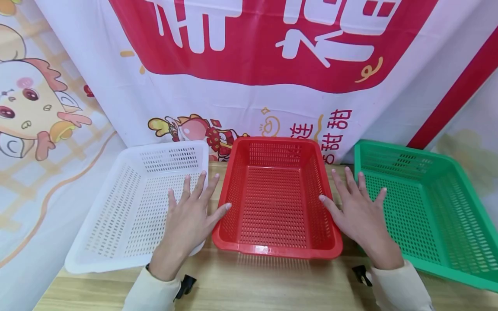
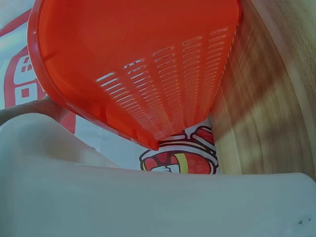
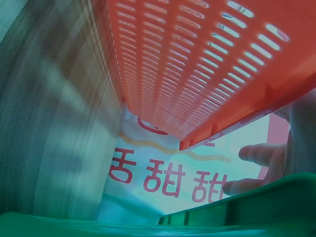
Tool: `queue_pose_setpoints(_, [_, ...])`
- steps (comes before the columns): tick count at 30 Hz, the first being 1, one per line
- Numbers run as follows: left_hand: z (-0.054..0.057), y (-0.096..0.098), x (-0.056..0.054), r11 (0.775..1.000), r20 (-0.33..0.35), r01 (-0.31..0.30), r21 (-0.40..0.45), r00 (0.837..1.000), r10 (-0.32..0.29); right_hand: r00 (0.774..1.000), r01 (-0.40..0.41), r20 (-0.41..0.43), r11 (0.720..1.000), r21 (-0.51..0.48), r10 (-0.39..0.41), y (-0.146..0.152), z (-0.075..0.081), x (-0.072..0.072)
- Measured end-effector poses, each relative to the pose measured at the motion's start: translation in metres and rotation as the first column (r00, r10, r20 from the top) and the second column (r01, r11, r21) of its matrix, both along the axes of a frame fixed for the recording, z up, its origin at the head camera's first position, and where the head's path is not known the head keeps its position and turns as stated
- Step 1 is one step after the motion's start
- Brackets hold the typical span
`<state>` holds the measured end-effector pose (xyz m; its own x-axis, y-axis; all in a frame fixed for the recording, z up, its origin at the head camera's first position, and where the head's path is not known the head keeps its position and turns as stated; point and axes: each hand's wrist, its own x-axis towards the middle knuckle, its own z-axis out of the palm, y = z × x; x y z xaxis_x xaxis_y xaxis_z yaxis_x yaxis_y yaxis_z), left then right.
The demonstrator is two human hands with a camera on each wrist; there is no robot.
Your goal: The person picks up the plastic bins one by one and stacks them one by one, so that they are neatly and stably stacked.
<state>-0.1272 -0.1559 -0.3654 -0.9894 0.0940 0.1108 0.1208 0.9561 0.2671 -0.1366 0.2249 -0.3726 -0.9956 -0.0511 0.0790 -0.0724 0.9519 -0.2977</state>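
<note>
Three perforated plastic baskets stand in a row on a wooden table: a white basket (image 1: pixel 89 255) at left, a red basket (image 1: pixel 272 251) in the middle and a green basket (image 1: pixel 467 172) at right. My left hand (image 1: pixel 189 220) spreads its fingers over the white basket's right rim, thumb tip at the red basket's left rim. Fingers fanned out, my right hand (image 1: pixel 359 216) lies across the gap between the red and green baskets, thumb overlapping the red one's right rim. Neither hand grips anything. In the right wrist view some fingers (image 3: pixel 259 154) show above the green rim.
Behind the baskets hangs a white cloth (image 1: pixel 241 99) with red panels, lettering and cartoon figures. Another printed cloth (image 1: pixel 35 172) covers the left side. The wooden table (image 1: pixel 268 285) shows in front of the red basket. Black straps (image 1: pixel 186 286) sit at both wrists.
</note>
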Motion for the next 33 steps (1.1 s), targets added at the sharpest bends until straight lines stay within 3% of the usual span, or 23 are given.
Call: queue_pose_setpoints(33, [0.000, 0.013, -0.003, 0.998, -0.003, 0.001, 0.066, 1.000, -0.001, 0.998, 0.004, -0.056, 0.999, -0.046, -0.007, -0.018, 0.005, 0.003])
